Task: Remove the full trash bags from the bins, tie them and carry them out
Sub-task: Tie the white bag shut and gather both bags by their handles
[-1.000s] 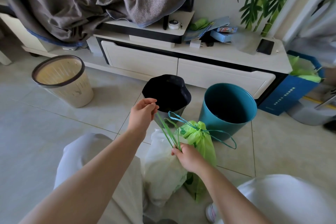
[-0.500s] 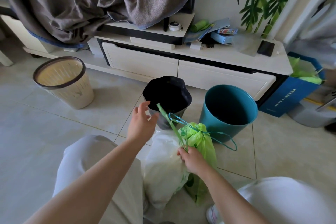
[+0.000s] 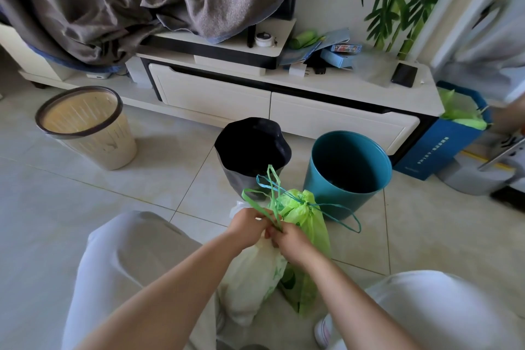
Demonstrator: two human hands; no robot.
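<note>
**Green strings (image 3: 272,187) pinched by both hands over two bags on the floor (image 3: 71,207)**

Green plastic strings rise in thin loops from the point where the two hands meet, pointing up and away toward the bins; the left hand (image 3: 247,226) has its fingers curled round the strings from the left; the right hand (image 3: 291,243) has its fingers bent in against the same bunch from the right, and the two hands touch. Below them a white bag (image 3: 250,278) lies on the floor between the person's knees; its long axis runs from the gathered mouth at the hands back toward the person. Just to its right, touching it, lies a green bag (image 3: 309,219) on the same line, its neck pointing away toward the bins; a blue cord (image 3: 309,203) is knotted round that neck and trails in a loop to the right. Beyond the bags stand a bin with a black liner (image 3: 233,173) and, beside it, a teal bin (image 3: 321,187); a beige bin (image 3: 105,148) stands well apart on the left; behind them runs a white cabinet (image 3: 213,99) with a grey blanket (image 3: 113,3) draped above it.
</note>
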